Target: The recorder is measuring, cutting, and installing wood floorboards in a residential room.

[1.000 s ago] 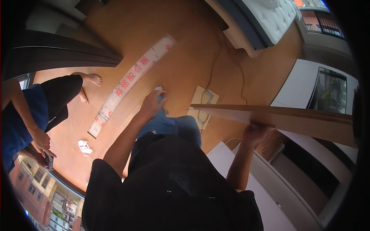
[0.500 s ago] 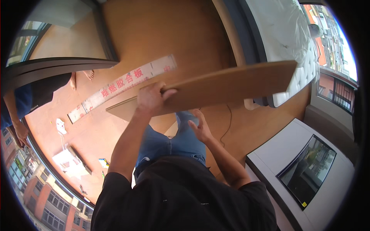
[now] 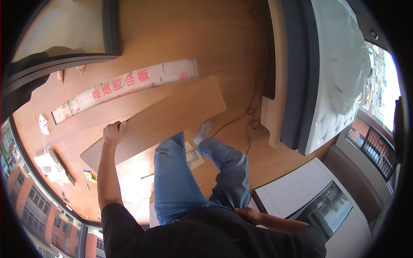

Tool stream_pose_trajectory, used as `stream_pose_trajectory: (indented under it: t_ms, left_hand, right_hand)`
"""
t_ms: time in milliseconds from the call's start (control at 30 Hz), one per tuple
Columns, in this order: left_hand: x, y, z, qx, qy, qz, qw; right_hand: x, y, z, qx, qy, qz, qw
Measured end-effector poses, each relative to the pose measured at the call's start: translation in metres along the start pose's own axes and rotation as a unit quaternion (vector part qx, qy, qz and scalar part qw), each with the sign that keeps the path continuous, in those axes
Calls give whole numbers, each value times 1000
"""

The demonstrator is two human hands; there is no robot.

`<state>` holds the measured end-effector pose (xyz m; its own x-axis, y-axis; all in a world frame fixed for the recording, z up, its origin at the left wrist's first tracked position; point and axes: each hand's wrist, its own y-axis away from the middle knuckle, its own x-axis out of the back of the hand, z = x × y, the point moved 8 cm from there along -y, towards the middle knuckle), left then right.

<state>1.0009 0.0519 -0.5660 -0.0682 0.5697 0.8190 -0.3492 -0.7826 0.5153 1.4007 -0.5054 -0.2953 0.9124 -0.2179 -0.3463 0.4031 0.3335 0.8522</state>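
Head view: well left of the bed, the left hand has its grip clamped over the long edge of a brown board. Nearer me than the bed, the right hand is beside the jeans, too hidden to tell its grip.

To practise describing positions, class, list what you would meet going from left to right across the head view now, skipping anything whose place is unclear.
Crumpled white item → small yellow item → left hand, gripping the edge of the brown board → socked foot → right hand → white mattress.
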Motion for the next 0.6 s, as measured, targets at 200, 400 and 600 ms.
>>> stream_pose_trajectory:
  t_ms: [200,400,600]
  left_hand:
    - [-129,-81,-57,-21,24,12,999]
    - [-234,-183,-64,-60,57,32,996]
    - [-279,-248,-73,-106,23,92,990]
  right_hand:
    - [177,-97,-353,394,276,403,778]
    - [232,-261,-561,568,183,394,699]
    - [266,-383,-595,570,116,372,724]
